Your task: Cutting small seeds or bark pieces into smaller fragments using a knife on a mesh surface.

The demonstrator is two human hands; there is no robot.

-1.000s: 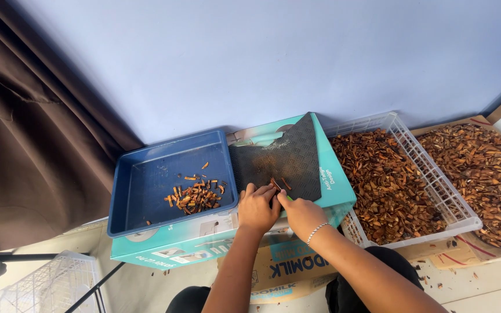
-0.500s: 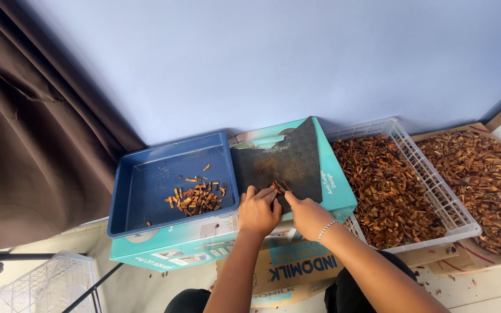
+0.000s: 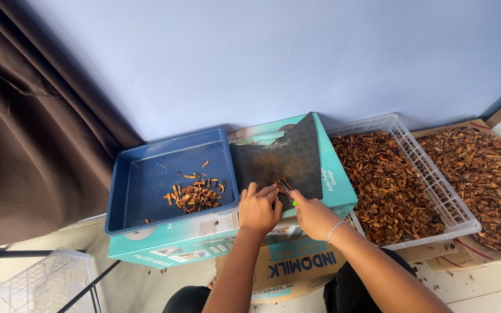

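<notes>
Against the pale blue wall sits a long teal cardboard box (image 3: 331, 185), the landmark for all else. Right of it, a white slatted plastic crate (image 3: 436, 168) holds a deep heap of brown dried pieces, and beyond that a brown cardboard tray (image 3: 471, 255) holds more. On the box's left half rests a dark blue plastic tray (image 3: 146, 179) with a small pile of orange-brown cut pieces (image 3: 195, 196). On its right half lies a black ribbed rubber mat (image 3: 279, 153). At the mat's near edge, the left hand (image 3: 259, 207) is curled, pinning a small brown piece (image 3: 283, 185); the right hand (image 3: 314, 215) is closed on a small green-handled tool (image 3: 294, 203). Compared with a second ago, both hands remain at that edge and the tray's pile looks unchanged, so one piece is seemingly still being worked.
</notes>
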